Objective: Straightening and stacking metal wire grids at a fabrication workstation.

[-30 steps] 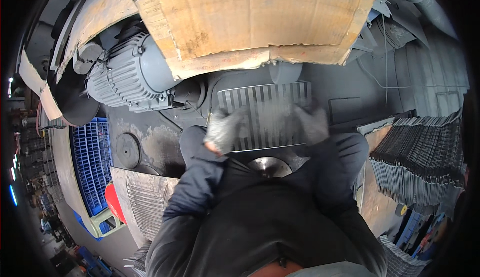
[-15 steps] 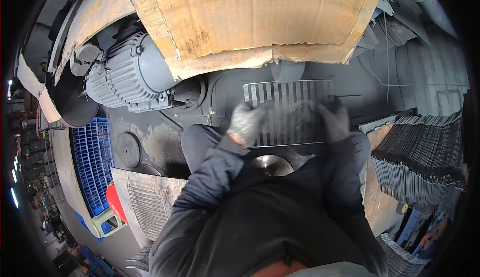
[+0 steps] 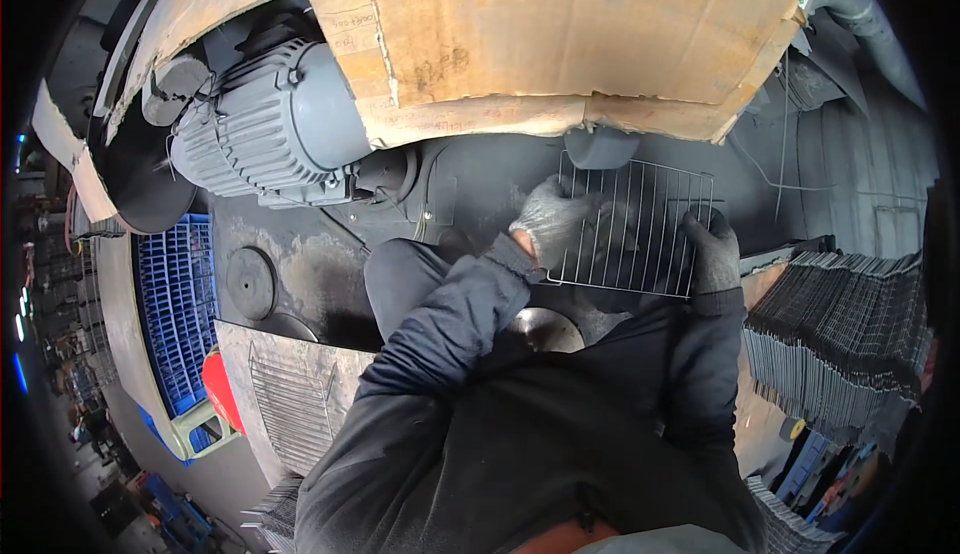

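Observation:
Between my two gloved hands is a rectangular wire rack (image 3: 632,229) of thin parallel metal rods. My left hand (image 3: 552,222), in a grey glove, is closed on the rack's left side. On its right edge my right hand (image 3: 714,250), in a darker grey glove, grips with the thumb at the rods. The rack's far edge lies just under a grey wheel (image 3: 602,148), which shows below the cardboard; whether they touch I cannot tell. Below the rack, between my knees, is a shiny round metal disc (image 3: 548,329).
A cardboard sheet (image 3: 480,34) hangs over the far side. At the left stand a grey ribbed motor (image 3: 265,129) and a blue plastic crate (image 3: 178,304). Stacked wire racks (image 3: 840,319) rise at the right; another rack (image 3: 292,404) lies on a board at the lower left.
The rack has shifted right together with both hands, and its rods, smeared by motion before, now show sharply. The whole view has swung slightly.

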Tool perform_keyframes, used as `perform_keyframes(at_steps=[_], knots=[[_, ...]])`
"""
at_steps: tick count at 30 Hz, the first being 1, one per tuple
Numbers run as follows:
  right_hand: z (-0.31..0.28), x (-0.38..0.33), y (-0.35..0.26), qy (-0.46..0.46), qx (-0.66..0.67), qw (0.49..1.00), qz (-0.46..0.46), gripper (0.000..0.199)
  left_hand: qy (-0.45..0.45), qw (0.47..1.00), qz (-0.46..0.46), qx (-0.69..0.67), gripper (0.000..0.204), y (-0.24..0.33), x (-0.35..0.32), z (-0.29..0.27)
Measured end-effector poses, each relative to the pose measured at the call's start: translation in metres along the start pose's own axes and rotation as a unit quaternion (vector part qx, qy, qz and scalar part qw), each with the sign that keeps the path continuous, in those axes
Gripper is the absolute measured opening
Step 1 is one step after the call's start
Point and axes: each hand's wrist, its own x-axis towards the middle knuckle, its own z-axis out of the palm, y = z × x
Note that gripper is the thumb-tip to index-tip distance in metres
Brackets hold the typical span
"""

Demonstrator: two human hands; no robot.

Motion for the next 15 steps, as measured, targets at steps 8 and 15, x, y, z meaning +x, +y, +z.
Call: perform_keyframes(at_steps=[8,15], knots=[[0.107,0.019,0.048,-0.106,-0.168,0.980,-0.025,0.030,0.121,0.991,0.018,-0.061,0.014,-0.006,-0.050,-0.129],[0.024,-0.010,0.010,-0.063,-0.020,0.996,-0.068,0.036,0.046,0.998,0.028,0.027,0.027,0.002,-0.032,-0.037]])
